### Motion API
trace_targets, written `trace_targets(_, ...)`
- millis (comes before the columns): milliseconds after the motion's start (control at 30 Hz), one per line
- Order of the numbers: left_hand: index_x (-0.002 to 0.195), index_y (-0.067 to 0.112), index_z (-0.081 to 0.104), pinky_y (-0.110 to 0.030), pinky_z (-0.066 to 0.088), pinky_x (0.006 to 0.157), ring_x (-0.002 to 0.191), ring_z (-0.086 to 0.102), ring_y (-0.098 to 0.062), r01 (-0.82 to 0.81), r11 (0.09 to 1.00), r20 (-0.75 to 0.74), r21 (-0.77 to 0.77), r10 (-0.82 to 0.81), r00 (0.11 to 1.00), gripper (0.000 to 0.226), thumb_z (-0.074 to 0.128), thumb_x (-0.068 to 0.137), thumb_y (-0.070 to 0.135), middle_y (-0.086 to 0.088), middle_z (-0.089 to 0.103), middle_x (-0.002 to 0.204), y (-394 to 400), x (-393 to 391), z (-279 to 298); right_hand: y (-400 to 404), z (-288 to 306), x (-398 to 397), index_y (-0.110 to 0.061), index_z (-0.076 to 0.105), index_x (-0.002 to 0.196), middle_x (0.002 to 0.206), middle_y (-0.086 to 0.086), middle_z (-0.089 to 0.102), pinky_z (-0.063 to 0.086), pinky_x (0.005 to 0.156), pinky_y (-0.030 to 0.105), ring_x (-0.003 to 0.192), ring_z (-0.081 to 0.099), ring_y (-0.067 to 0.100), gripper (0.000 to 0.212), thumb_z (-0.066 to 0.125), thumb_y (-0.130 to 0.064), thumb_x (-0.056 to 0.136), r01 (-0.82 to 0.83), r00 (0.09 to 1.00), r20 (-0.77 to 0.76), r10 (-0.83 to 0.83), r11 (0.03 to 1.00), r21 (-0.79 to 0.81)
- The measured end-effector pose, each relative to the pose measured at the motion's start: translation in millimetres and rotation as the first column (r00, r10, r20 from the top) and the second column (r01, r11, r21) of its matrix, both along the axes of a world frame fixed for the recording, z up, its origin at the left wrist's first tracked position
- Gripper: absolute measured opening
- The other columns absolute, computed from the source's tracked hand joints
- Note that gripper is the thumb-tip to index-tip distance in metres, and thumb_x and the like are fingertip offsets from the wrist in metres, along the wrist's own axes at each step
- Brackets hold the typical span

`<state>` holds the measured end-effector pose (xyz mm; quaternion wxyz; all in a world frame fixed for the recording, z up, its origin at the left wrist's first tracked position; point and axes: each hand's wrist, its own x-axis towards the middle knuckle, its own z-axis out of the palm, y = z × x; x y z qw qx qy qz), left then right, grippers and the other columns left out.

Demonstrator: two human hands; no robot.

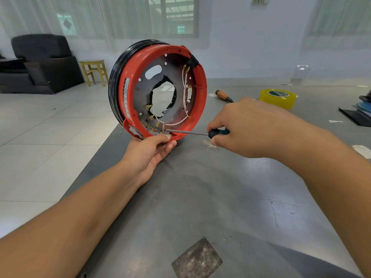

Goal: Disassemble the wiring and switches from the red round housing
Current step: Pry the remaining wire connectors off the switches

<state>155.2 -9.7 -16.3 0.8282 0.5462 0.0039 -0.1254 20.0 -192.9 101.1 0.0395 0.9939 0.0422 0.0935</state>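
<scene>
- The desk [200, 197] was grey metal; its left edge ran beside a tiled floor
- The red housing [200, 97] stood on its rim near the desk's far left edge, open side toward the camera; black cable [115, 81] was wound behind it
- The right hand [251, 127] was clenched around a screwdriver [200, 133], whose tip reached the terminals at the housing's lower rim
- The left hand [152, 149] gripped that lower rim from below
- White wires [184, 85] with brass connectors ran inside the housing
- A yellow tape roll [278, 98] lay toward the desk's far right
</scene>
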Motion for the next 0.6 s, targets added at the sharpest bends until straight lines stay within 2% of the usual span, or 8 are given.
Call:
trace_targets(100,0.108,-0.010,0.070,-0.020,0.060,0.059,0.077,0.080,-0.024,0.001,1.000,-0.010,-0.016,-0.001,1.000,0.017,0.072,0.091,-0.005,-0.018,0.079,0.085,1.1,0.0,0.4,1.3,1.8,-1.1,-0.031,0.072,0.095,0.069,-0.010,0.058,0.052,0.060,0.032,0.060,0.055,0.004,0.019,0.056,-0.041,0.098,-0.009,1.000,-0.027,0.011,0.999,0.047)
trace_targets(167,0.103,-0.007,0.071,-0.020,0.060,0.059,0.076,0.080,-0.024,0.003,1.000,-0.016,-0.028,-0.003,1.000,0.011,0.072,0.092,-0.005,-0.018,0.079,0.084,1.2,0.3,0.7,3.5,0.0,0.0,-0.029,0.071,0.095,0.068,-0.007,0.064,0.059,0.069,0.037,0.058,0.060,0.006,0.021,0.054,-0.041,0.098,0.000,0.998,-0.060,0.004,0.998,0.064)
trace_targets(233,0.098,-0.005,0.071,-0.020,0.060,0.059,0.076,0.080,-0.024,0.004,0.999,-0.019,-0.037,-0.004,1.000,0.007,0.071,0.092,-0.005,-0.018,0.079,0.084,1.1,0.4,0.9,6.3,-4.9,2.9,-0.031,0.068,0.099,0.064,-0.005,0.068,0.059,0.073,0.037,0.060,0.065,0.008,0.020,0.050,-0.041,0.099,0.019,0.993,-0.118,-0.010,0.997,0.076)
trace_targets(333,0.098,-0.005,0.071,-0.021,0.060,0.059,0.079,0.080,-0.026,0.002,0.999,-0.020,-0.036,-0.003,1.000,0.006,0.071,0.092,-0.005,-0.020,0.079,0.088,0.8,0.5,0.5,8.5,-12.3,7.5,-0.031,0.061,0.101,0.052,-0.009,0.067,0.055,0.070,0.030,0.063,0.068,0.008,0.018,0.047,-0.042,0.100,0.045,0.985,-0.170,-0.029,0.995,0.091)
trace_targets(500,0.105,-0.007,0.071,-0.021,0.060,0.059,0.081,0.081,-0.026,0.008,0.999,-0.023,-0.044,-0.009,1.000,0.014,0.072,0.091,-0.005,-0.020,0.079,0.091,1.5,-0.1,0.8,1.0,-7.7,8.1,-0.031,0.058,0.101,0.066,-0.005,0.074,0.054,0.068,0.027,0.051,0.064,-0.004,0.016,0.047,-0.041,0.102,0.062,0.974,-0.226,-0.028,0.987,0.146)
trace_targets(600,0.110,-0.009,0.071,-0.021,0.060,0.060,0.081,0.080,-0.026,0.018,0.999,-0.021,-0.039,-0.018,1.000,0.020,0.073,0.091,-0.004,-0.021,0.079,0.094,2.0,-0.3,0.9,-5.9,-1.6,4.8,-0.032,0.060,0.102,0.067,-0.006,0.074,0.053,0.067,0.029,0.051,0.066,-0.002,0.014,0.049,-0.041,0.102,0.077,0.971,-0.236,-0.032,0.980,0.185)
